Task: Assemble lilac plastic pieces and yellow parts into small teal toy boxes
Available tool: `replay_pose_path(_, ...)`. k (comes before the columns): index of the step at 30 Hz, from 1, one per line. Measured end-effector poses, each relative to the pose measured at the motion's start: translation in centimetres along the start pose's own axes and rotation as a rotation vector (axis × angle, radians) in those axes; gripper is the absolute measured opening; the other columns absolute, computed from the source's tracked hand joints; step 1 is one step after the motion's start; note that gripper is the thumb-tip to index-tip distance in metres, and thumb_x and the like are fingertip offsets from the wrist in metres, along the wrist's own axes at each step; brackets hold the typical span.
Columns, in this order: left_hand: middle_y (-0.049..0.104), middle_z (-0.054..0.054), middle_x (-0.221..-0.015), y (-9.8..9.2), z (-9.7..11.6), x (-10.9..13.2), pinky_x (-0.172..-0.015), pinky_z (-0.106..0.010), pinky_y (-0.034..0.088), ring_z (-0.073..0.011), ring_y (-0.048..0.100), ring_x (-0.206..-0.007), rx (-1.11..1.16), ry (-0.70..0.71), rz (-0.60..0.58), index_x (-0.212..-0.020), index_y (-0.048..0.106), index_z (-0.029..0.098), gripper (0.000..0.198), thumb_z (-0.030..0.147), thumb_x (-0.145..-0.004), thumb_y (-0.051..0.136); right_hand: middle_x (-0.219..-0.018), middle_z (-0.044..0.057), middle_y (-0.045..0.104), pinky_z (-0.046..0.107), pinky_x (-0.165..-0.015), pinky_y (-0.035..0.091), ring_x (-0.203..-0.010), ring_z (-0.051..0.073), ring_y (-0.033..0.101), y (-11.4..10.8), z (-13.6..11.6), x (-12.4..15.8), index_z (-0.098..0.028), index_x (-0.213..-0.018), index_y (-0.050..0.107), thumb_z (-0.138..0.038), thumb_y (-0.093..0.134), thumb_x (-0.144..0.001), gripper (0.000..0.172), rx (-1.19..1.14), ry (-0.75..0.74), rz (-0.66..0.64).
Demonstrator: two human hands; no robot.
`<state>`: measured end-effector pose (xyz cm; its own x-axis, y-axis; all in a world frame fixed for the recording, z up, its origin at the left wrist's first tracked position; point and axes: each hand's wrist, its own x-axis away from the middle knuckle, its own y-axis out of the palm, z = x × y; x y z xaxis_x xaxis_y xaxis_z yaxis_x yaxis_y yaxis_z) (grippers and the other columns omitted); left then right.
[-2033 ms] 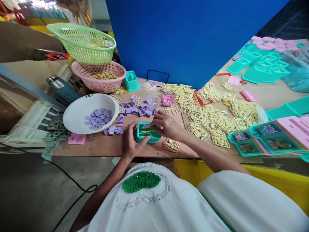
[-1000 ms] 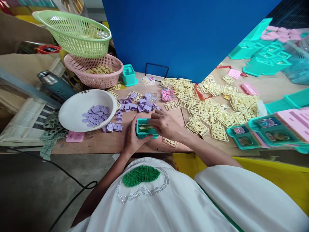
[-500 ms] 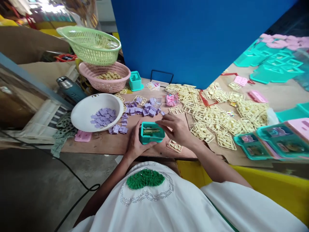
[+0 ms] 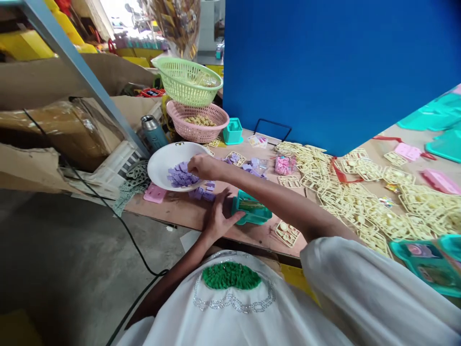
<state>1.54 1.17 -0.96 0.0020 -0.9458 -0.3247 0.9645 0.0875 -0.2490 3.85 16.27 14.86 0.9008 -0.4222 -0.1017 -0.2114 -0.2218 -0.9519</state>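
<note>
Left hand [image 4: 218,218] holds the teal tray [image 4: 251,210] at its left end, thumb & fingers curled around the edge; tray sits on the wooden table [image 4: 180,211] near the front edge, w/ thin yellowish pieces inside. Right hand [image 4: 200,166] is stretched across, left of the tray, over the near rim of the white bowl [image 4: 163,166]. Its fingers are bunched narrow above the purple pieces [image 4: 180,176] in the bowl; can't tell if it has one pinched.

All relative to the teal tray from here:
- More loose purple pieces [image 4: 201,193] lie just left of it, between tray & bowl, others scattered behind it.
- Pink flat part [image 4: 154,193] further left, touching the table below the bowl rim.
- Small yellow sprue frame [image 4: 286,233] just right, near the table's front edge.
- Big spread of yellow sprue frames [image 4: 360,202] right & behind, covering much of the table.
- Clear cup of pink bits [image 4: 283,165] behind, slightly right.
- Pink basket [image 4: 196,122] w/ tan pieces far behind-left; green basket [image 4: 187,81] stacked tilted on top of it.
- Small teal box [image 4: 233,131] behind, beside the pink basket.
- Metal flask [image 4: 153,132] left-behind, off past the bowl.
- Blue board [image 4: 324,67] stands upright behind.
- Teal packed sets [image 4: 425,264] far right.
</note>
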Motion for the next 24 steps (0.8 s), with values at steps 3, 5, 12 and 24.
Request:
replay_pose_path(3, 0.066, -0.015, -0.150, -0.4, -0.2, 0.1, -0.120, -0.053, 0.054, -0.0328, 0.065, -0.140, 0.024, 0.029, -0.018, -0.158, 0.045, 0.027, 0.085, 0.048, -0.087, 0.087, -0.080, 0.010, 0.079, 0.028, -0.074, 0.051, -0.077, 0.018, 0.067, 1.5, -0.3, -3.2, -0.005, -0.084, 0.077, -0.001, 0.080, -0.081, 0.006, 0.056, 0.081, -0.154)
replay_pose_path(5, 0.063, -0.016, -0.155, -0.6, -0.3, 0.1, -0.122, -0.053, 0.053, -0.0337, 0.063, -0.144, -0.002, 0.048, -0.062, -0.160, 0.044, 0.026, 0.086, 0.050, -0.089, 0.085, -0.078, 0.011, 0.078, 0.027, -0.073, 0.049, -0.077, 0.017, 0.067, 2.3, -0.6, -3.7, -0.003, -0.082, 0.075, 0.003, 0.080, -0.079, 0.008, 0.063, 0.111, -0.188)
replay_pose_path(12, 0.061, -0.014, -0.151, -0.4, 0.2, -1.3, -0.122, -0.049, 0.051, -0.0312, 0.060, -0.146, -0.087, 0.186, -0.197, -0.160, 0.048, 0.029, 0.066, 0.049, -0.101, 0.070, -0.067, -0.001, 0.070, 0.023, -0.072, 0.043, -0.072, 0.010, 0.057, 1.6, -0.6, -3.0, -0.008, -0.074, 0.072, 0.005, 0.077, -0.082, 0.017, -0.034, 0.172, -0.109)
replay_pose_path(24, 0.077, -0.010, -0.118, 0.9, 3.1, -5.1, -0.105, -0.038, 0.060, -0.0252, 0.075, -0.115, -0.078, 0.035, -0.057, -0.122, 0.074, 0.025, 0.031, 0.048, -0.105, 0.062, -0.084, 0.005, 0.074, 0.029, -0.072, 0.050, -0.078, 0.015, 0.063, -6.0, 3.2, 12.4, -0.013, -0.089, 0.081, -0.042, 0.082, -0.093, 0.029, -0.614, 0.250, 0.553)
